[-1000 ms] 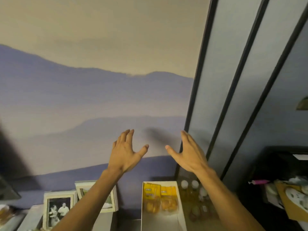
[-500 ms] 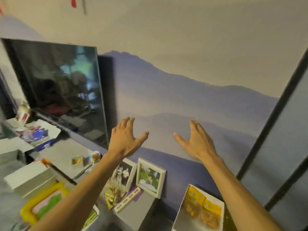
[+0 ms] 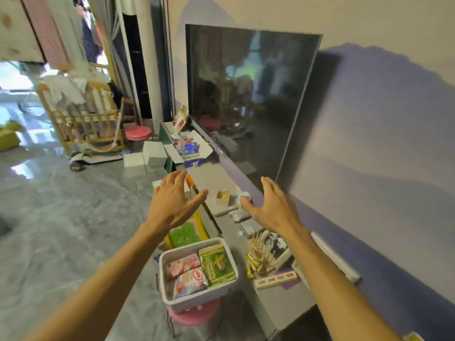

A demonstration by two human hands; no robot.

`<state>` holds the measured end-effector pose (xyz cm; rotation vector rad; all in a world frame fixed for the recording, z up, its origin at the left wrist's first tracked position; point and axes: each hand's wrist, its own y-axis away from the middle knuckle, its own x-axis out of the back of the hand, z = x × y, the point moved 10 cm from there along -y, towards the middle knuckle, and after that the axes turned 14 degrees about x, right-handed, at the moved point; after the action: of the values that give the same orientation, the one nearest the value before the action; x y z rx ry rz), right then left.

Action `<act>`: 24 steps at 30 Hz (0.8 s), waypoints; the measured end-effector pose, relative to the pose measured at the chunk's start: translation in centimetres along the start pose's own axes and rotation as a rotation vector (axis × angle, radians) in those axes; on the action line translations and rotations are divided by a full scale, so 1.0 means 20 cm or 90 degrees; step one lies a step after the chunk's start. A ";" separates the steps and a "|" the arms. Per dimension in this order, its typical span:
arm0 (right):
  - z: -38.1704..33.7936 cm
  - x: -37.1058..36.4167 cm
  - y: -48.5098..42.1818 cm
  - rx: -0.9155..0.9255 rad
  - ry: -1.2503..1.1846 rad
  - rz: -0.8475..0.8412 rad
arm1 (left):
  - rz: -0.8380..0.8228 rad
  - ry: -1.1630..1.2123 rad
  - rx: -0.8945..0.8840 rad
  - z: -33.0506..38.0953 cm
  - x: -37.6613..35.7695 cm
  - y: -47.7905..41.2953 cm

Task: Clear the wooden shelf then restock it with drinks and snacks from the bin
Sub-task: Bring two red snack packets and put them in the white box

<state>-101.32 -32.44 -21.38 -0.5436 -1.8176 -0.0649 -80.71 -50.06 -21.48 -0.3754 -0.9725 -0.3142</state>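
fingers (image 3: 178, 178) of left hand (image 3: 172, 205) and right hand (image 3: 273, 207) spread, holding nothing; snack-filled bin (image 3: 194, 300) on pink stool (image 3: 194, 316) below them, back toward the body, nearer the left, long axis pointing away.

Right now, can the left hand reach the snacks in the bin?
Probably yes. The left hand is open and holds nothing. The bin has no lid, and the snack packets lie uncovered beside that forearm. Nothing stands between them.
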 end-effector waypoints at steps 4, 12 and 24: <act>-0.13 -0.37 -0.28 0.031 -0.003 -0.069 | -0.038 -0.004 0.070 -0.36 -0.15 -0.17; -0.18 -1.20 -0.56 0.119 -0.006 -0.266 | -0.126 0.034 0.214 -0.84 -0.71 -0.20; 0.17 -3.09 -0.67 0.344 0.031 -0.543 | -0.294 0.113 0.466 -1.71 -2.36 0.14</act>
<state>-96.48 -63.75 -76.19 0.6209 -1.8020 -0.1551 -79.09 -58.49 -79.21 0.5445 -0.9233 -0.3760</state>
